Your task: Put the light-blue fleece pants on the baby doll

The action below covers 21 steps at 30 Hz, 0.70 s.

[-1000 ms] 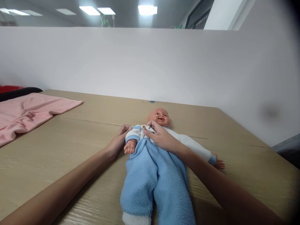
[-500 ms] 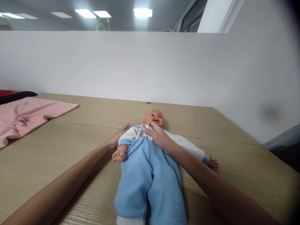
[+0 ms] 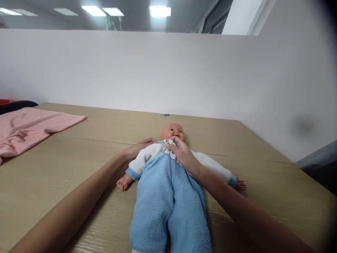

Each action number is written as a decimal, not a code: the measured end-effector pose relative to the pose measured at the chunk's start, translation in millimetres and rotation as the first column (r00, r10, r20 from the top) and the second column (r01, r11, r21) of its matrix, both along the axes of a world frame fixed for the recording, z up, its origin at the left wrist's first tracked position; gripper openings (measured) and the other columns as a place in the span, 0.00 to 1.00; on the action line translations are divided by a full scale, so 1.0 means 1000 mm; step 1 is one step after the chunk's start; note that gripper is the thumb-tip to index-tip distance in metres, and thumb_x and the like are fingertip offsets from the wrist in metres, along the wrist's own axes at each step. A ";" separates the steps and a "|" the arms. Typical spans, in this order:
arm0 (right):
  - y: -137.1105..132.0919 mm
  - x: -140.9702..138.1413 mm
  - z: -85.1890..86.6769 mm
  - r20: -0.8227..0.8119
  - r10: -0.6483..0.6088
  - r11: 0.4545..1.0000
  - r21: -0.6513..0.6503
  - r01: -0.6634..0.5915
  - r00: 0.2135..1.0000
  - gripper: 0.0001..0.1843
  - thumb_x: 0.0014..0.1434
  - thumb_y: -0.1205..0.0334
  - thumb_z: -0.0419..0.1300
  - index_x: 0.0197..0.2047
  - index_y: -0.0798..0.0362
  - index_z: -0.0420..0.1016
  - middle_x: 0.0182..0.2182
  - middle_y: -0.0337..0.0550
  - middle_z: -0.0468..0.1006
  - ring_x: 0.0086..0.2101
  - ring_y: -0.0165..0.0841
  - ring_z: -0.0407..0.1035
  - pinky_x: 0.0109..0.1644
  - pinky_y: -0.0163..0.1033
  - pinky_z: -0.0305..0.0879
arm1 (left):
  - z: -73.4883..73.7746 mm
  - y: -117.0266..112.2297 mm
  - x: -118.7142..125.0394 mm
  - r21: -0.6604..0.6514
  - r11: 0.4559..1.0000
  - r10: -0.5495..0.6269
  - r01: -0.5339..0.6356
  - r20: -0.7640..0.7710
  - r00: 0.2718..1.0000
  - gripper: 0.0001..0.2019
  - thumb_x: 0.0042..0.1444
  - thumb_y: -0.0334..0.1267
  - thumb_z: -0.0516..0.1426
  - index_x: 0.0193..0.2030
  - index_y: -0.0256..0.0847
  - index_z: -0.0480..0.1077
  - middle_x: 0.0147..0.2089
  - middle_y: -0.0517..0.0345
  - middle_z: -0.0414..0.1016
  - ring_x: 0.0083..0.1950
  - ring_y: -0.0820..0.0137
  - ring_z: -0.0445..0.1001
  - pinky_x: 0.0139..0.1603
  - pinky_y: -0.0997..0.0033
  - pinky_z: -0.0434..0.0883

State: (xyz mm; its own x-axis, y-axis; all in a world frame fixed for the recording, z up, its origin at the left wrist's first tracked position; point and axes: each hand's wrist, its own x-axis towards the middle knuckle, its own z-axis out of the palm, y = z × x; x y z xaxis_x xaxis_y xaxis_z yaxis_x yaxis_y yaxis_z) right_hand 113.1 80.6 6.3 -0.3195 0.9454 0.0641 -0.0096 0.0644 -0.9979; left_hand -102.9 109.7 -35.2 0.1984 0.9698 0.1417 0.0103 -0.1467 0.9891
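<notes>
Here, the right hand (image 3: 181, 149) pinches the shirt (image 3: 162, 147) while the left hand (image 3: 142, 146), grip hidden, is by the shoulder, maybe so the doll (image 3: 168, 182) stays steady. It lies on the worktop (image 3: 105, 119), head (image 3: 170, 131) toward twelve o'clock; pink cloth (image 3: 28, 128) at nine.

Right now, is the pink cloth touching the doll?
No, the pink cloth lies over at the left, with a stretch of table between it and the doll.

Glossy, smooth plastic on the doll's head (image 3: 169, 131), fuzzy matt cloth on the blue trousers (image 3: 154, 200), wood-grain sheen across the table (image 3: 105, 196)!
</notes>
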 end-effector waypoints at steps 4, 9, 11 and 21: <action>0.000 0.000 -0.001 -0.053 -0.004 1.000 0.022 0.005 0.999 0.21 0.56 0.47 0.72 0.39 0.47 0.66 0.31 0.32 0.70 0.31 0.32 0.63 0.35 0.38 0.57 | 0.008 0.001 -0.013 -0.140 0.981 -0.144 0.134 -0.068 0.987 0.22 0.54 0.57 0.70 0.43 0.41 0.78 0.41 0.56 0.79 0.38 0.67 0.76 0.36 0.70 0.73; 0.000 -0.001 0.000 -0.031 -0.019 0.999 0.032 0.020 0.999 0.25 0.55 0.42 0.74 0.39 0.47 0.65 0.32 0.34 0.73 0.32 0.33 0.66 0.37 0.38 0.59 | 0.031 -0.001 -0.021 -0.203 0.974 -0.157 0.105 -0.263 0.952 0.26 0.58 0.64 0.68 0.41 0.40 0.79 0.41 0.53 0.80 0.41 0.62 0.74 0.38 0.68 0.69; 0.000 0.000 0.005 0.039 -0.026 0.999 0.029 0.025 0.999 0.26 0.55 0.40 0.73 0.40 0.46 0.64 0.33 0.34 0.76 0.32 0.34 0.68 0.37 0.39 0.60 | 0.041 -0.006 -0.022 -0.215 0.967 -0.218 0.137 -0.414 0.884 0.31 0.60 0.70 0.63 0.47 0.40 0.79 0.45 0.52 0.81 0.43 0.60 0.74 0.38 0.66 0.68; -0.022 0.062 0.034 0.740 -0.310 0.898 0.434 -0.071 0.597 0.15 0.69 0.43 0.64 0.46 0.46 0.78 0.31 0.39 0.83 0.33 0.42 0.75 0.40 0.44 0.60 | 0.038 -0.007 -0.030 -0.092 0.932 -0.339 0.351 -0.565 0.752 0.28 0.66 0.59 0.61 0.65 0.44 0.74 0.69 0.49 0.79 0.69 0.53 0.74 0.70 0.58 0.70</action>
State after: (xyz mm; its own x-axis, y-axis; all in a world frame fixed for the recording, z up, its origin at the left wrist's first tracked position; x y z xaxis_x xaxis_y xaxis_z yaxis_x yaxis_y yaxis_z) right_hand 174.9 58.7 39.8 -0.3088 0.9284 0.2067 0.7873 0.3715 -0.4920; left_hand -132.8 103.0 2.5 0.5682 0.8184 -0.0856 0.5086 -0.2675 0.8184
